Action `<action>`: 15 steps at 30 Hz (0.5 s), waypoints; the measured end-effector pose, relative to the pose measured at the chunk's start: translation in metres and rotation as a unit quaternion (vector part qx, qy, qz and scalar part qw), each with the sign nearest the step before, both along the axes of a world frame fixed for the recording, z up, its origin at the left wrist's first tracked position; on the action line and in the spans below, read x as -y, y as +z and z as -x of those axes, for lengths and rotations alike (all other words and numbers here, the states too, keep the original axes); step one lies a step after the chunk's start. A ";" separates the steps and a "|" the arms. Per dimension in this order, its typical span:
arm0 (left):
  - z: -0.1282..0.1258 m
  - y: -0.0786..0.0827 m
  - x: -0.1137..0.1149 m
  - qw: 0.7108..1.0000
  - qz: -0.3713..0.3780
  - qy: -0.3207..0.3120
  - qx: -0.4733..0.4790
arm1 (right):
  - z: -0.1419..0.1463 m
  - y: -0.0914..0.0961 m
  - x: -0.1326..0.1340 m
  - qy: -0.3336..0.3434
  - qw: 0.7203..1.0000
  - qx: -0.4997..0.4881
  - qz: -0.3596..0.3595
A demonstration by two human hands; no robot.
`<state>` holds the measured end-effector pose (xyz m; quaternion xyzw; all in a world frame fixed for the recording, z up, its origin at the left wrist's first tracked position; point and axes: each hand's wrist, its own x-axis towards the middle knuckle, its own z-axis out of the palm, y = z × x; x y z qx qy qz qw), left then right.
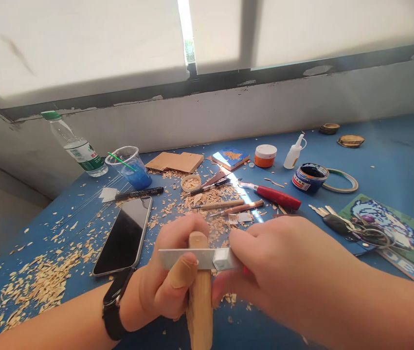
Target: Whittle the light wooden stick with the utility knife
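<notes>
A pale piece of wood (200, 311), long and partly whittled, stands lengthwise in front of me with its rounded end pointing away. My left hand (175, 272) is closed around it, and a bandage wraps the thumb. Across the wood lies the flat blade of a carving knife (203, 256), with the left thumb pressed against the blade's near side. My right hand (276, 262) is wrapped round the knife's handle, which is almost wholly hidden; a bit of red shows between the fingers.
Wood shavings (42, 287) litter the blue table (392, 155). A phone (124, 238) lies left of my hands. Behind are a cup of blue liquid (139, 175), a water bottle (79, 148), a red-handled knife (278, 196), an ink jar (309, 179) and keys (338, 223).
</notes>
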<state>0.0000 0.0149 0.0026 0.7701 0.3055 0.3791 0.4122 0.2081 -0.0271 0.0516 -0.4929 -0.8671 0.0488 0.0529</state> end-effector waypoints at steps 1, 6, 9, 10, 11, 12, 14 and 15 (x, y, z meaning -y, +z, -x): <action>0.001 0.000 0.001 1.000 -0.001 0.006 -0.004 | 0.001 0.002 -0.001 -0.009 1.000 0.000 0.010; 0.002 -0.005 -0.003 1.000 0.026 0.010 0.007 | 0.008 0.010 -0.003 0.023 0.996 0.050 0.077; 0.000 -0.008 -0.005 0.999 0.033 0.006 0.033 | 0.010 0.009 0.002 0.094 0.989 0.068 0.088; 0.000 -0.008 -0.005 0.999 0.035 0.003 0.040 | 0.009 0.008 0.004 0.111 0.988 0.062 0.086; -0.001 -0.009 -0.004 0.998 0.042 -0.002 0.045 | 0.009 0.007 0.005 0.123 0.988 0.054 0.082; -0.001 -0.008 -0.003 0.997 0.051 -0.004 0.049 | 0.008 0.006 0.006 0.124 0.988 0.048 0.078; -0.002 -0.007 0.001 0.995 0.078 -0.003 0.054 | 0.006 0.004 0.008 0.115 0.990 0.044 0.073; -0.002 -0.005 0.002 0.995 0.090 -0.003 0.051 | 0.005 0.004 0.008 0.109 0.990 0.045 0.071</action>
